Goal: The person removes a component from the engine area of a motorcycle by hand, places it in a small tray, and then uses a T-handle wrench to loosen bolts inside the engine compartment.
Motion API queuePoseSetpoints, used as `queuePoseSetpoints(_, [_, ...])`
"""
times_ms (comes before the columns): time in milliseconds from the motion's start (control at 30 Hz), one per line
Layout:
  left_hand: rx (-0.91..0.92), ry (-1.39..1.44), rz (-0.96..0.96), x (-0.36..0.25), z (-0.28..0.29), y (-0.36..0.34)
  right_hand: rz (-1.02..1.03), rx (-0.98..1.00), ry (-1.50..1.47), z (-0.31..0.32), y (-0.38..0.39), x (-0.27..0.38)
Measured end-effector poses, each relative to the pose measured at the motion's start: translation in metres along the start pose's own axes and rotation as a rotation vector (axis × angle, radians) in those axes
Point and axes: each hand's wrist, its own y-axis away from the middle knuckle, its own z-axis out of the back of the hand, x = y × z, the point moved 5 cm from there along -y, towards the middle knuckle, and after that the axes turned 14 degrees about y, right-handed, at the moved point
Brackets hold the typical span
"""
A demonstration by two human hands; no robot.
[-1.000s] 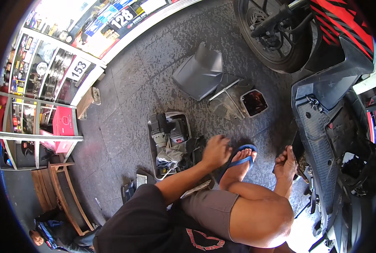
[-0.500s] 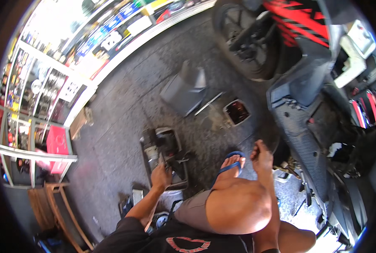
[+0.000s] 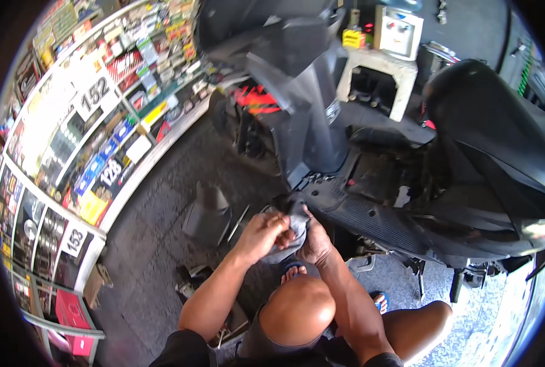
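In front of my raised knee, both hands meet around a crumpled grey cloth (image 3: 287,246). My left hand (image 3: 261,237) is closed, its fingers bunched on the cloth. My right hand (image 3: 315,242) grips the cloth's other side, thumb pointing up. A small dark piece (image 3: 289,200) shows at the top between the hands; I cannot make out what it is. Just beyond is the carbon-patterned footboard (image 3: 352,211) of a black scooter. On the floor to the left lie a grey plastic panel (image 3: 206,215) and a thin light rod (image 3: 238,224).
A glass display case (image 3: 110,165) full of packaged parts runs along the left. The scooter's dark seat (image 3: 489,113) rises at the right. A worn white stool (image 3: 379,64) stands behind it. Beside my left forearm, a tray of tools (image 3: 232,321) is partly hidden.
My left hand has left the tool tray and come up to meet my right hand. The grey cloth is now between them. The view has swung right, bringing in more of the scooter.
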Motion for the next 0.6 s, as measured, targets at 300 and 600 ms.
queuePoseSetpoints(300, [-0.008, 0.491, -0.457, -0.099, -0.150, -0.068, 0.610, -0.099, -0.098, -0.026, 0.088, 0.054])
queuePoseSetpoints(600, [0.601, 1.101, 0.085, 0.042, -0.299, -0.082, 1.143, -0.927, 0.125, -0.031, 0.211, 0.063])
